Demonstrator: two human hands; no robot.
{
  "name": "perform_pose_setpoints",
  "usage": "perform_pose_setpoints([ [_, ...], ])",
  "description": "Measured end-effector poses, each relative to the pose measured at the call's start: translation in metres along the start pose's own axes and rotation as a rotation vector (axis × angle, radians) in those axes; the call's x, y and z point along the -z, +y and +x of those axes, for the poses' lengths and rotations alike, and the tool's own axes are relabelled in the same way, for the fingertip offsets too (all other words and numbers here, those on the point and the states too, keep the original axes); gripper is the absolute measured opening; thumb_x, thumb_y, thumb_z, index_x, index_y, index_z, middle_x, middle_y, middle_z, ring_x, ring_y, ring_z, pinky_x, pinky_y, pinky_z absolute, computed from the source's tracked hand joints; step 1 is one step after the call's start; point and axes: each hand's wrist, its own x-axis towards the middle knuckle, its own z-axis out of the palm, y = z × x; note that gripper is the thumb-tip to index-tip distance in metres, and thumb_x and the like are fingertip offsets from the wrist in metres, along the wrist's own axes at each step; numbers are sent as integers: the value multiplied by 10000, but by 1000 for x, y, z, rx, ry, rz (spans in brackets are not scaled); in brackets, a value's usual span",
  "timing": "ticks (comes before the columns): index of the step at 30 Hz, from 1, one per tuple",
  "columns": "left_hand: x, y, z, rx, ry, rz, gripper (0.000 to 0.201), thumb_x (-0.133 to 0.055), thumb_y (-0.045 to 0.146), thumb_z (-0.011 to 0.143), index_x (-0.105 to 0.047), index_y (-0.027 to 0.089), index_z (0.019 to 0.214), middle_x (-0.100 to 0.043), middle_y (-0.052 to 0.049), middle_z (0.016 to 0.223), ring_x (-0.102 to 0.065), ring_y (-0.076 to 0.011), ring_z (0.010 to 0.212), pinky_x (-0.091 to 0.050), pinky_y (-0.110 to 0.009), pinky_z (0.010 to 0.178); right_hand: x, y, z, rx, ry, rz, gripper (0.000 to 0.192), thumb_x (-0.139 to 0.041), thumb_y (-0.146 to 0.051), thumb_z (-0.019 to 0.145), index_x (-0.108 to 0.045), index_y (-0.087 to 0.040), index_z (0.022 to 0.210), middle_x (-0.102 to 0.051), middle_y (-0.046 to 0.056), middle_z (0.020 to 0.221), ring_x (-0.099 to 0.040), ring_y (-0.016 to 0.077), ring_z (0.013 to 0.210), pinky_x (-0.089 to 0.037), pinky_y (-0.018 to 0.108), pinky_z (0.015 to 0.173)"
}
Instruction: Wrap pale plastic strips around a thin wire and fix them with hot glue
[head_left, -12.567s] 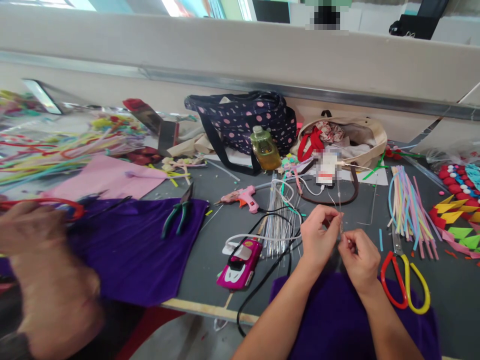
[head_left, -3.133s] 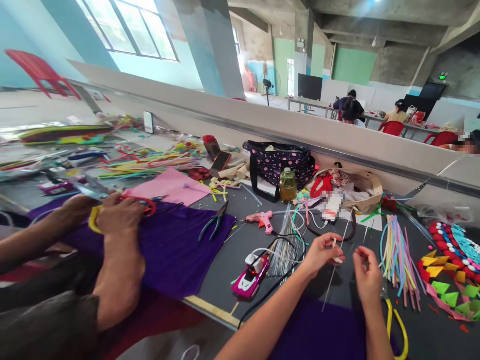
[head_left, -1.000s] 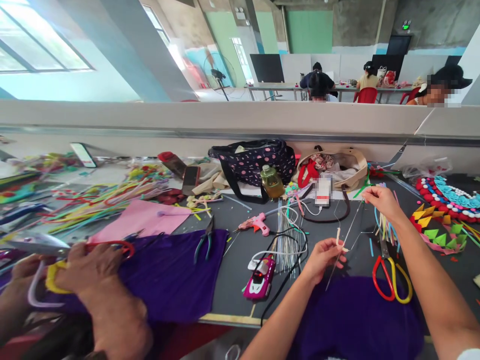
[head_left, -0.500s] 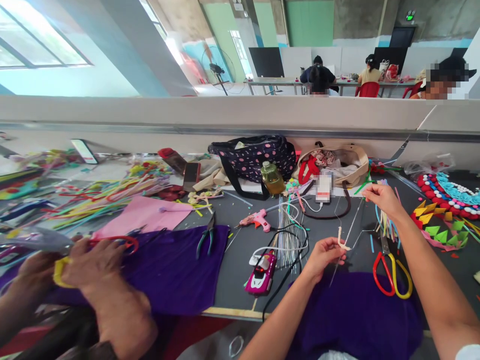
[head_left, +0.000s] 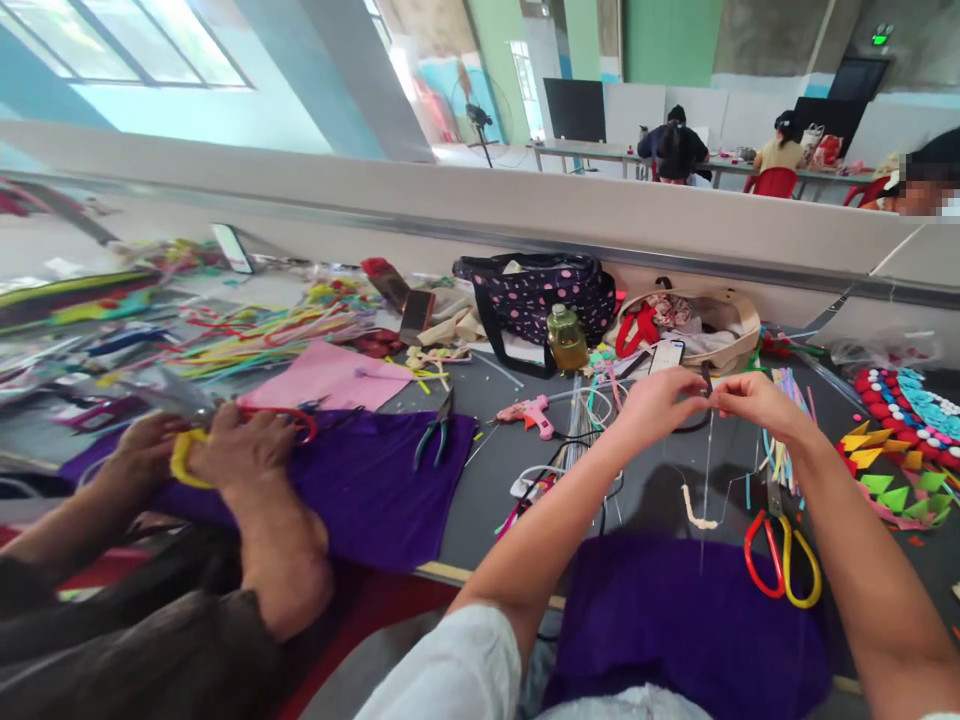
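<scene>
My left hand and my right hand meet above the table, fingertips pinched close together on the top of a thin pale strand. Whether it is thread or fine wire, I cannot tell. Below the hands hangs a bent thin wire with a cream, wrapped-looking section bent in an L. Beneath it lies a purple cloth at the table's front edge. Scissors with one red and one yellow handle rest right of the cloth, under my right forearm.
At left, a co-worker's hands hold scissors over another purple cloth. Pliers, a pink glue gun, a bottle, a dotted bag, a phone and paper-craft pieces are around the table.
My left hand has let go of the cream section and risen to meet my right hand at the strand's top. The bent wire now hangs below. The view has shifted left.
</scene>
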Motion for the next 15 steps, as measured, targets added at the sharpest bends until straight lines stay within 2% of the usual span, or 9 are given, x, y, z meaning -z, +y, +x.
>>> perform_pose_setpoints([
  [3,-19,-25,11,102,-196,-235,203,-703,202,675,-668,149,868,-659,1,739,-579,-124,667,-424,-224,614,-8,13,8,5,-23,-49,341,-674,-468,667,-606,-153,555,-572,-14,521,-441,97,517,-299,231,528],
  [7,-36,-50,15,206,-197,-429,189,-687,171,641,-632,125,816,-598,29,636,-509,-92,555,-371,-206,528,-13,32,15,-9,-9,-56,367,-644,-494,680,-608,-149,564,-579,-9,516,-444,96,502,-296,228,518],
  [10,-39,-56,18,241,-160,-449,176,-677,143,624,-614,130,788,-564,50,591,-477,-84,524,-353,-201,513,-14,38,20,-9,8,-66,367,-618,-500,698,-617,-147,597,-598,0,531,-462,100,499,-303,227,511],
  [15,-41,-60,26,258,-78,-421,178,-678,98,596,-627,145,761,-582,47,606,-507,-90,582,-370,-194,558,-16,44,32,9,61,-117,348,-614,-485,691,-626,-153,584,-615,14,527,-486,112,488,-335,232,511],
])
